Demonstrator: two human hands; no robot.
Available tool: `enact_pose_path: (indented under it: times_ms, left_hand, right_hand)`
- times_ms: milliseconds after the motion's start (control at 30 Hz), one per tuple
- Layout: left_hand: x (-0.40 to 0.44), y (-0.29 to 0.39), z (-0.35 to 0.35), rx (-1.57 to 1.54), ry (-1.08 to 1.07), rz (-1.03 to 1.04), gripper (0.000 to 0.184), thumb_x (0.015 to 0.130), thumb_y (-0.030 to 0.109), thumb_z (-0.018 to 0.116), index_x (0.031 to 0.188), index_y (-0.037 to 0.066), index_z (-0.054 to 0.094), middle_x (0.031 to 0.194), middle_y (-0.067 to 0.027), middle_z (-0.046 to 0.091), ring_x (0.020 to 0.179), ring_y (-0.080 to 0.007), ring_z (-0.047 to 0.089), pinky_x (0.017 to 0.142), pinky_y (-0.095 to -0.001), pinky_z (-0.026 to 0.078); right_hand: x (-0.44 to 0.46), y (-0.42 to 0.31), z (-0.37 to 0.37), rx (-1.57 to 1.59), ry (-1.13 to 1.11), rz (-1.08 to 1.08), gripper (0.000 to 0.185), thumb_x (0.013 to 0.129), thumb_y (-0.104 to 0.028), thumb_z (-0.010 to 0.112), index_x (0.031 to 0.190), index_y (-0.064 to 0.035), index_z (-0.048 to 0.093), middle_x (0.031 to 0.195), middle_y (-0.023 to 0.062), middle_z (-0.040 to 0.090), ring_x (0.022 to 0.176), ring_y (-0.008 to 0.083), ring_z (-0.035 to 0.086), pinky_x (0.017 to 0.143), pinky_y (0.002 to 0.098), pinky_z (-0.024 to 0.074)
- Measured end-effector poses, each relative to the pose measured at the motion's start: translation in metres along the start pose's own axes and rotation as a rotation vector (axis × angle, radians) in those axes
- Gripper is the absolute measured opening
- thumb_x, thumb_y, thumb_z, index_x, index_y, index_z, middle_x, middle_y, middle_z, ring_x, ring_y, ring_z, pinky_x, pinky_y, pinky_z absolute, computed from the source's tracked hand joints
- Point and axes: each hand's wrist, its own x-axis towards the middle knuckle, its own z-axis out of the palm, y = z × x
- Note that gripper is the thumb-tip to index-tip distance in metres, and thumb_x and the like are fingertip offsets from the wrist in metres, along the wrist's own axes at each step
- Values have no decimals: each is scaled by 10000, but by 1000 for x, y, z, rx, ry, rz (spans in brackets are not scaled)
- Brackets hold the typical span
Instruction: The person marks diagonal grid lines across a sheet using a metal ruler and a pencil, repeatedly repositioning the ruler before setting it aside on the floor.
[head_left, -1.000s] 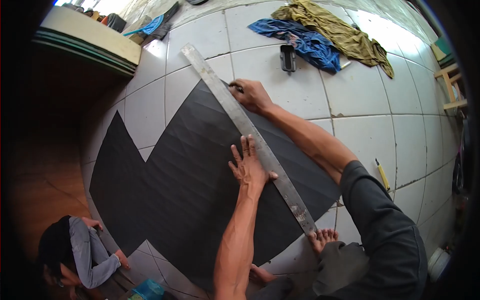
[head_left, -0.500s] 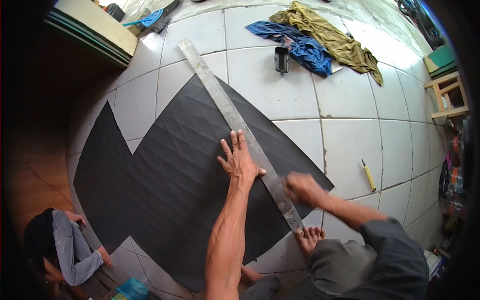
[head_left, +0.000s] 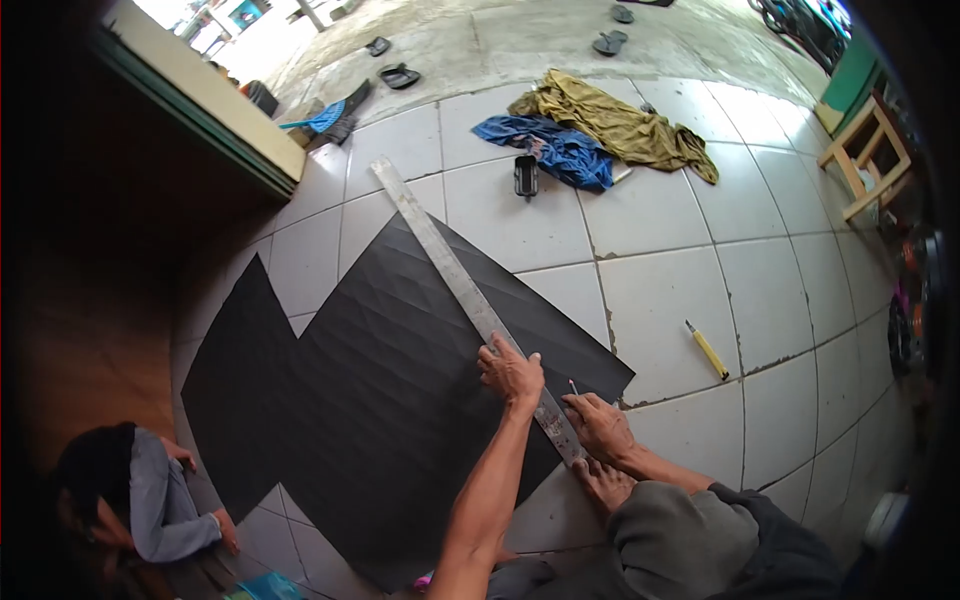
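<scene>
A long metal ruler [head_left: 447,262] lies diagonally across a large black sheet [head_left: 370,400] on the floor. My left hand [head_left: 512,376] grips the ruler below its middle, with the fingers over one edge and the thumb at the other. Close to the ruler's lower end, my right hand [head_left: 602,425] is closed around a thin pencil-like stick [head_left: 573,387], its upper end poking out above the fingers. The stick's lower part is hidden by the hand. A bare foot [head_left: 603,484] presses against the near end of the ruler.
A yellow utility knife [head_left: 707,350] lies on the tiles to the right. Behind the sheet are a black tray [head_left: 526,176], a blue cloth [head_left: 560,150] and an olive cloth [head_left: 620,125]. Another person [head_left: 165,495] sits at lower left. A wooden stool [head_left: 868,160] stands at right.
My left hand has gone from lying spread beside the ruler to gripping it lower down. My right hand, blurred before, is now still by the ruler's near end. The view has tilted up.
</scene>
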Motion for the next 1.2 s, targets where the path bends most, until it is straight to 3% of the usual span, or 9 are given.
enact_pose_path:
  times_ms: [133, 267, 367, 467, 600, 667, 767, 933, 1200]
  left_hand:
    - [26, 17, 30, -198, 82, -45, 715, 740, 201, 785, 1337, 2, 445, 1178, -259, 443, 1127, -430, 473, 992, -521, 422]
    - [32, 27, 41, -293, 138, -28, 697, 727, 187, 789, 1327, 17, 477, 1179, -245, 450, 1159, -412, 438, 1017, -505, 388]
    - [28, 17, 41, -433, 123, 122, 651, 756, 222, 800, 1299, 4, 515, 1182, -247, 476, 1175, -402, 442, 1018, -506, 397]
    - [24, -8, 32, -469, 114, 311, 553, 852, 208, 722, 1337, 4, 549, 1316, -214, 548, 1286, -388, 480, 1076, -488, 403]
    - [-3, -71, 20, -10, 304, 282, 550, 942, 267, 611, 1440, 51, 526, 1497, -186, 491, 1412, -355, 426, 1159, -577, 306]
    - [-18, -106, 23, 175, 292, 331, 551, 1008, 315, 509, 1516, 105, 472, 1604, -152, 395, 1493, -347, 335, 1207, -603, 214]
    - [-22, -116, 12, 145, 184, 316, 550, 1044, 337, 431, 1557, 137, 424, 1650, -124, 329, 1532, -335, 270, 1233, -585, 166]
    - [-20, -116, 17, 146, 236, 323, 549, 1039, 339, 449, 1548, 135, 435, 1638, -120, 352, 1522, -327, 292, 1226, -589, 185]
    - [-21, -117, 17, 140, 264, 325, 548, 1024, 334, 474, 1534, 138, 454, 1625, -115, 374, 1516, -324, 307, 1219, -598, 194]
  right_hand:
    - [9, 8, 10, -110, 75, -54, 313, 960, -145, 627, 1249, -27, 609, 1010, 165, 646, 1001, 353, 634, 833, 447, 521]
    - [-6, 25, 19, -330, 119, -43, 567, 876, -165, 716, 1377, -7, 502, 1247, 233, 566, 1170, 415, 548, 963, 489, 479]
    - [-17, 38, 21, -199, 88, 45, 719, 829, -147, 755, 1442, 2, 411, 1330, 279, 497, 1207, 453, 508, 1021, 506, 454]
    - [-13, 50, 20, -147, 108, 55, 770, 806, -112, 759, 1458, 22, 371, 1336, 300, 479, 1221, 470, 501, 1053, 508, 441]
    - [-5, 34, 11, -75, 105, 74, 740, 838, -134, 747, 1454, 41, 374, 1380, 308, 440, 1259, 482, 486, 1067, 496, 445]
    - [-9, 32, 18, -112, 98, 60, 738, 849, -145, 748, 1455, 44, 371, 1350, 287, 449, 1227, 482, 499, 1048, 494, 454]
    - [-12, 26, 28, -40, 8, 116, 754, 830, -153, 764, 1452, 46, 388, 1237, 248, 489, 1138, 449, 522, 982, 498, 466]
    - [-8, 33, 33, -258, 105, -32, 772, 783, -190, 795, 1424, 63, 446, 1093, 215, 500, 1005, 390, 505, 888, 478, 455]
    - [-6, 23, 52, -219, 97, -94, 778, 791, -216, 798, 1422, 80, 451, 1152, 242, 504, 1026, 411, 504, 926, 485, 453]
